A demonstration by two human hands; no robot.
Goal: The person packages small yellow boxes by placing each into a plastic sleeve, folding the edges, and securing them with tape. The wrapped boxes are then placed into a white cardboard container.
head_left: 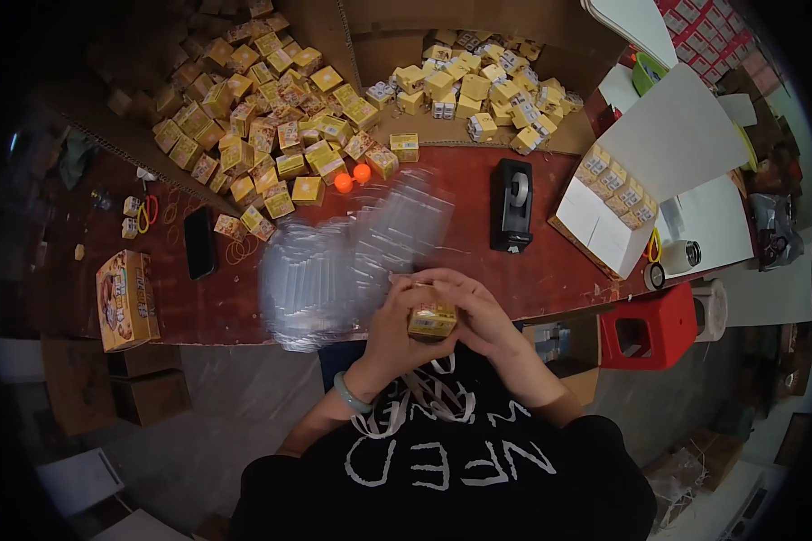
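Note:
Both my hands hold one small yellow printed box (432,322) close to my chest, at the table's front edge. My left hand (395,326) wraps its left side, a bracelet on that wrist. My right hand (475,311) closes round the other side, its fingers reaching over the top. Some of the fingertips are hidden behind the box. Just beyond my hands lies a spread pile of clear plastic bags (320,279). Many similar small yellow boxes (284,135) are heaped at the back left.
At the back, a cardboard carton (478,133) holds yellow and white pieces. A black tape dispenser (512,212) stands right of the bags, before an open white display box (595,236) with a row of pieces. A phone (200,243) and a printed carton (126,302) are left. A red stool (650,329) stands right.

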